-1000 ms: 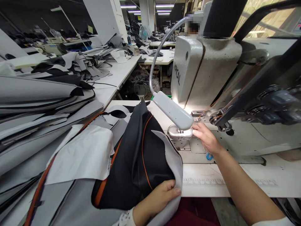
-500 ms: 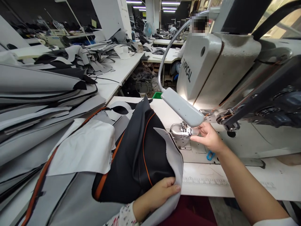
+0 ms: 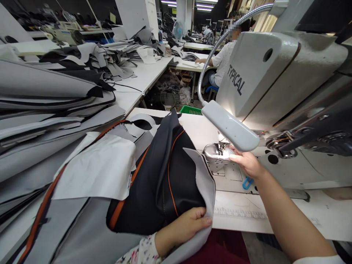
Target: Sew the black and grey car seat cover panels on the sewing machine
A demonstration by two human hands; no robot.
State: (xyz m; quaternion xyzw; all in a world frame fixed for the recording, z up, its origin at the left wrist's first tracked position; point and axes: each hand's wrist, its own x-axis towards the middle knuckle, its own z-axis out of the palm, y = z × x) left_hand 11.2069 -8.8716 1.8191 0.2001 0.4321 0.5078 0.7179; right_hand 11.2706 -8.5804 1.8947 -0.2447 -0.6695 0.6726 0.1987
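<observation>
My left hand point(image 3: 191, 223) grips the grey-backed edge of a black sewn cover point(image 3: 156, 183) with orange piping, thumb on top. The cover lies bunched on the table, left of the sewing machine point(image 3: 255, 73). At the machine's shiny metal bed point(image 3: 213, 152), my right hand point(image 3: 249, 164) has its thumb and fingertips drawn together close to the needle area. Whatever is between those fingertips is too small to make out. A grey work lamp point(image 3: 231, 126) on a bendy metal neck hangs just above the right hand and partly covers it.
Grey and black cut pieces point(image 3: 49, 88) are piled high at left. A white cloth piece point(image 3: 96, 168) lies over grey panels. A blue clip-like part point(image 3: 248, 182) sits by my right wrist. A green basket point(image 3: 191, 109) stands behind the table. Farther back, a person point(image 3: 222, 58) sits at another table.
The view has shifted, so the machine appears larger and farther right, and a seated person now shows behind it. My right fingers have drawn together at the needle area. The left hand keeps its grip.
</observation>
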